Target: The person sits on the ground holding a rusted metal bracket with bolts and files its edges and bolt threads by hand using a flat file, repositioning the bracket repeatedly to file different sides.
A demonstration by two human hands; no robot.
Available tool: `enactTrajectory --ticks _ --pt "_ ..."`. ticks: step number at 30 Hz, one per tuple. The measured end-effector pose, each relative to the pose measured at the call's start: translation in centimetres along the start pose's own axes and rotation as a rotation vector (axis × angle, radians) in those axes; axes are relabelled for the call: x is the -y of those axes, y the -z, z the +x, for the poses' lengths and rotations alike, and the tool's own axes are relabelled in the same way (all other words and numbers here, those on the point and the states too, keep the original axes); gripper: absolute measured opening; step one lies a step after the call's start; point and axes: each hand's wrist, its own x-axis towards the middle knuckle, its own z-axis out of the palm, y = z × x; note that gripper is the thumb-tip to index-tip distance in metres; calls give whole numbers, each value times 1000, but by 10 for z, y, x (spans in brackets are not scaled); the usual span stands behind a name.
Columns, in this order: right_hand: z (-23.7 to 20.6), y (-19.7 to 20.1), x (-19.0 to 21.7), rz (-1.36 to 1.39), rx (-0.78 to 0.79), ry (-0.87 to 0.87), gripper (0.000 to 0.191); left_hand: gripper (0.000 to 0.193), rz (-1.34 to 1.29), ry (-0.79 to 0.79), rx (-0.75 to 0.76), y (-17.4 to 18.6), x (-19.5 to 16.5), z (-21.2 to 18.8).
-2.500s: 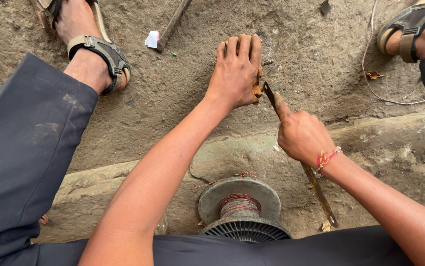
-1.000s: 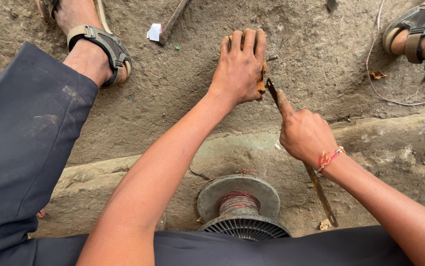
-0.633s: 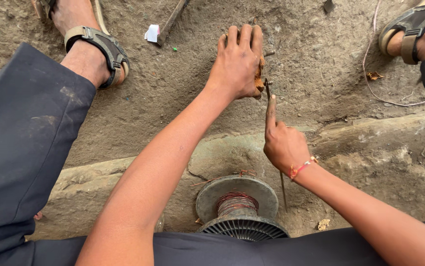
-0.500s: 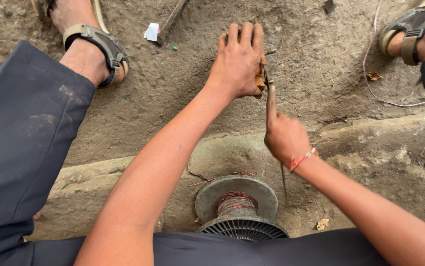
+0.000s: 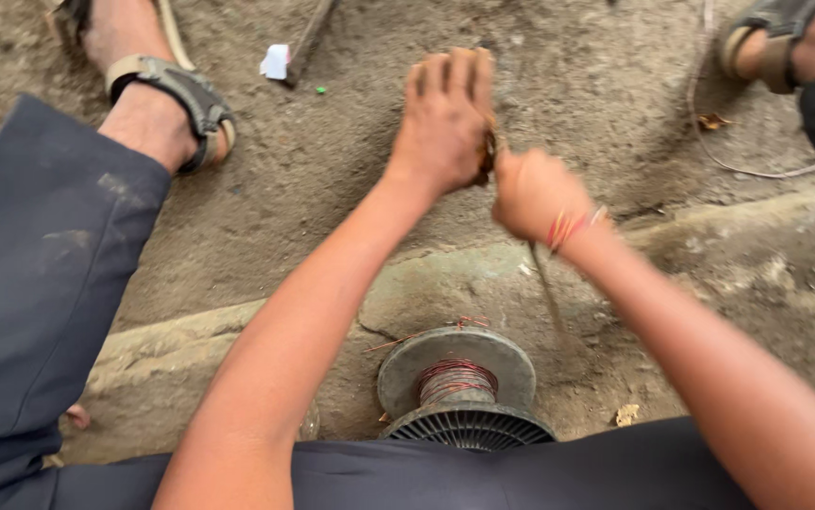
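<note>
My left hand [image 5: 445,118] is stretched out over the dirt ground, palm down, fingers closed around a small rusty brown piece at its right edge. Right beside it, touching, my right hand [image 5: 535,194] is blurred with motion and gripped on a thin dark metal rod [image 5: 547,288] that runs down from the fist toward me. A red thread band circles my right wrist. Below, between my legs, sits a round grey metal motor part [image 5: 459,378] with copper wire wound on it and a finned edge.
My sandalled left foot [image 5: 157,90] rests at the upper left, my other sandalled foot [image 5: 776,42] at the upper right. A white scrap [image 5: 275,61] and a stick lie on the dirt at top. A low stone ledge [image 5: 738,227] crosses the ground.
My right hand has slid up the rod from near the ledge until it meets my left hand. The left hand stayed in place.
</note>
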Motion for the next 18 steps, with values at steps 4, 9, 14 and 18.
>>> enactTrajectory --ticks 4,9,14,18 --pt "-59 -16 14 10 -146 -14 91 129 -178 93 197 15 12 17" --pt "-92 4 20 94 -95 -64 83 143 -168 79 150 29 14 17" --pt "-91 21 19 116 -134 -95 65 141 -158 73 197 26 14 14" --pt "-77 28 17 188 -168 -82 67 143 -140 62 149 22 14 14"
